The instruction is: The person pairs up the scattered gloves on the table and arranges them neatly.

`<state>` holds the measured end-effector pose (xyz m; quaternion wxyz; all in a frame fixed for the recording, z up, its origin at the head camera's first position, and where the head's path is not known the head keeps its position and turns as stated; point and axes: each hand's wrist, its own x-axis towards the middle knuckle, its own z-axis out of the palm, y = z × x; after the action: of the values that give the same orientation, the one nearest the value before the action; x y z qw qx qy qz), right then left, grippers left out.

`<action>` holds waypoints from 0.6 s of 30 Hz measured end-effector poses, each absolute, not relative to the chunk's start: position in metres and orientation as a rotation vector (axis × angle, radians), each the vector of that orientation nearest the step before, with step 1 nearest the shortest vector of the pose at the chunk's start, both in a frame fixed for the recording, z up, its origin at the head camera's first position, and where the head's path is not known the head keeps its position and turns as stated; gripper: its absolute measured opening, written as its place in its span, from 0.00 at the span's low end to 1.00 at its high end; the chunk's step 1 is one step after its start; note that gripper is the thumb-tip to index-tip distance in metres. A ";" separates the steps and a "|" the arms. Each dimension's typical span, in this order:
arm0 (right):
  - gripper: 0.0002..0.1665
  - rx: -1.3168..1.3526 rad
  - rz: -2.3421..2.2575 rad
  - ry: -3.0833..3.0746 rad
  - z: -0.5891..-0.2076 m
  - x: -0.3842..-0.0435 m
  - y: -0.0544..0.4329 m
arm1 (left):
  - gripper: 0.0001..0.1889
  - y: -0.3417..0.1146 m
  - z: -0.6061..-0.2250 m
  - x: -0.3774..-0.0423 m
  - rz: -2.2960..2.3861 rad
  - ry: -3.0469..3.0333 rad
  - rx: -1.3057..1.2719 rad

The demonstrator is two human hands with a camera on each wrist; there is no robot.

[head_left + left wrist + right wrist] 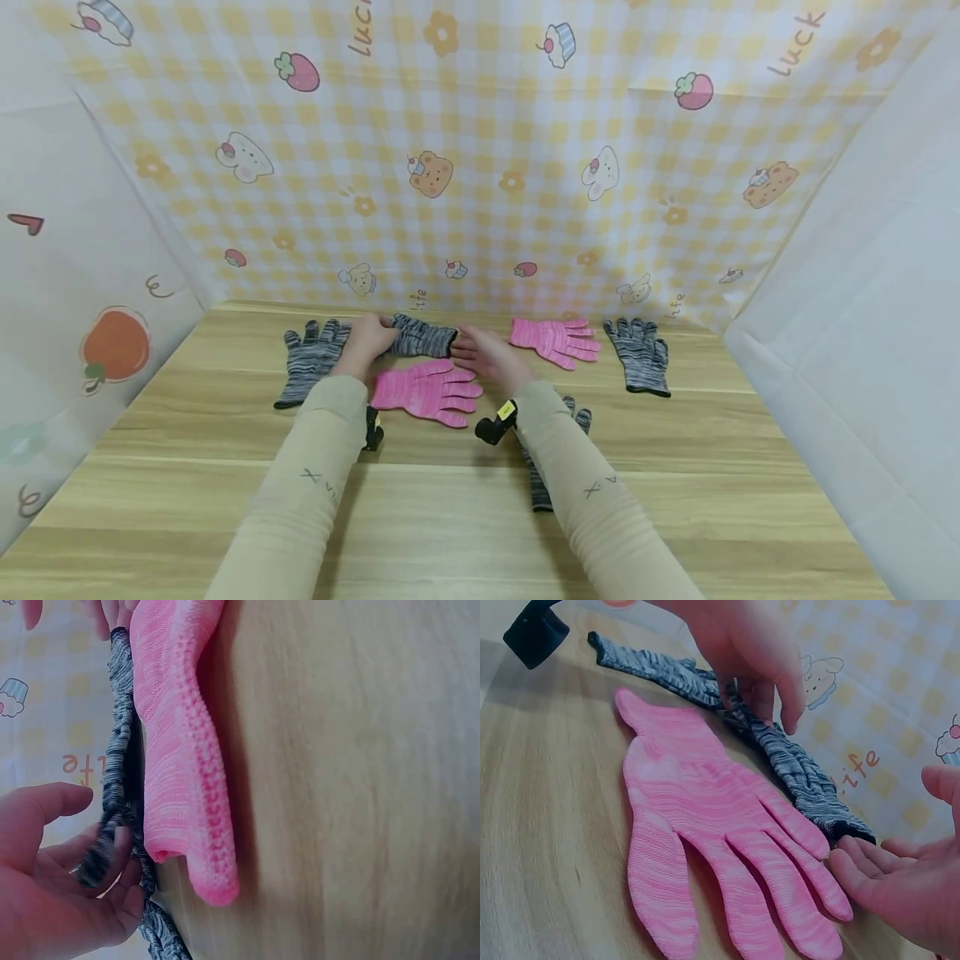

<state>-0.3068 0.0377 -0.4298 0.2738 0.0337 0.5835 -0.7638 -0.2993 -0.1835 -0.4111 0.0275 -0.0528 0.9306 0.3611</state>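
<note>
Near the back of the table, my left hand (372, 337) curls its fingers around the finger end of a grey-black knit glove (423, 337). Its thumb stands apart from the glove in the left wrist view, where one glove finger (96, 859) bends up against the hand. At the dark cuff (853, 831), my right hand (911, 874) has its fingers extended, palm turned up and fingertips right at the edge. A pink knit glove (427, 392) lies spread in front of the grey-black one, its fingers pointing right.
Another grey-black glove (311, 362) lies left, partly behind my left hand. To the right are a second pink glove (555, 340) and a grey-black glove (639, 357). My right forearm partly hides one more grey-black glove (540, 487). A checked cloth (480, 225) hangs behind the table.
</note>
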 end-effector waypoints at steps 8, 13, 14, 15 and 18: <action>0.37 0.088 -2.087 1.569 -0.432 -0.305 0.037 | 0.21 -0.186 -0.418 -0.303 1.156 2.872 -0.155; 0.35 0.083 -2.116 1.557 -0.432 -0.304 0.037 | 0.21 -0.186 -0.420 -0.303 1.199 2.872 -0.166; 0.36 0.083 -2.119 1.553 -0.431 -0.304 0.037 | 0.21 -0.186 -0.420 -0.303 1.202 2.873 -0.172; 0.36 0.086 -2.119 1.547 -0.431 -0.304 0.037 | 0.22 -0.185 -0.420 -0.303 1.201 2.873 -0.173; 0.37 0.092 -2.120 1.540 -0.432 -0.305 0.037 | 0.22 -0.184 -0.419 -0.303 1.213 2.871 -0.174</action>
<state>-0.3049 0.0375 -0.4316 0.2569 0.0339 0.5675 -0.7816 -0.3029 -0.1843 -0.4191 0.0099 -0.0556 0.9196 0.3887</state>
